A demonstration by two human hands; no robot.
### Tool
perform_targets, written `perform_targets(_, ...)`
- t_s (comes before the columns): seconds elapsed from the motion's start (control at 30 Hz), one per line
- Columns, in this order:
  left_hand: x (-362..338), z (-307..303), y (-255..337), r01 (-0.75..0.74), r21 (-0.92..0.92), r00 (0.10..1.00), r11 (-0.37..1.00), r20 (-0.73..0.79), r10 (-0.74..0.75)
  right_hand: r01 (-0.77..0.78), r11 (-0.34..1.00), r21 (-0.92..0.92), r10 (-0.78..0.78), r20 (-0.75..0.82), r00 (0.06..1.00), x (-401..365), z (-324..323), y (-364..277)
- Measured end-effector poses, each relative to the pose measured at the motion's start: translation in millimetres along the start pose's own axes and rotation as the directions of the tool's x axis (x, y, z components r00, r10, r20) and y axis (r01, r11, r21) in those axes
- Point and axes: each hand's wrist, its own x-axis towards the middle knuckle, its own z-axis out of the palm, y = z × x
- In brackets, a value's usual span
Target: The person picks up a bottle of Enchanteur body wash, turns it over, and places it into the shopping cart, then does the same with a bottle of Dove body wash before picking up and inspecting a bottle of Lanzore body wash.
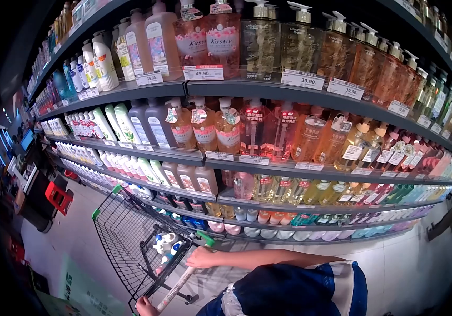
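My right hand is closed around the upper end of a shopping cart's pale handle bar, its arm stretched across the lower middle. At the bottom edge, my left hand wraps the other end of that bar, partly cut off by the frame. The black wire shopping cart has green corner pieces and stands beside the shelves. Through its mesh, several white and blue bottles show in a small group. Nothing else is in either hand.
Long dark shelves curve along my right side, packed with pump bottles and price tags. A red stool and a dark counter stand at the left. A pale green sign lies lower left.
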Motion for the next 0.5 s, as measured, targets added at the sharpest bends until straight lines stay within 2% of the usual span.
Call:
perform_targets(0.2,-4.6,21.7,-6.5,0.038,0.088,0.999,0.995,0.02,-0.04,0.059,0.997,-0.051,-0.061,-0.03,0.998,-12.8,-9.8,9.8)
perform_targets(0.23,-3.3,30.4,-17.2,-0.035,0.134,0.999,0.99,-0.004,0.036,0.081,0.995,-0.061,-0.084,-0.059,0.995,-14.9,-10.2,11.4)
perform_targets(0.27,-2.3,32.2,-21.4,-0.253,0.362,0.965,0.897,0.031,0.259,0.101,0.992,-0.071,-0.107,-0.087,0.99,-18.7,-12.5,11.5)
perform_targets(0.3,-6.2,37.3,-26.2,-0.147,0.236,0.989,0.96,0.015,0.148,0.139,0.986,-0.096,-0.152,-0.146,0.977,-23.1,-13.9,11.0)
perform_targets(0.33,-16.5,24.1,-6.6,-0.035,0.106,0.999,0.994,0.013,0.034,0.133,0.986,-0.1,-0.147,-0.139,0.979,-26.4,-12.8,11.0)
perform_targets(0.37,-20.1,18.2,1.0,-0.005,0.125,0.998,0.992,0.067,-0.004,0.128,0.986,-0.104,-0.141,-0.133,0.981,-27.5,-11.4,11.0)
perform_targets(0.5,-27.0,19.0,-1.1,-0.028,0.097,1.0,0.995,0.011,0.027,0.113,0.982,-0.149,-0.129,-0.101,0.987,-31.3,-10.0,7.6)
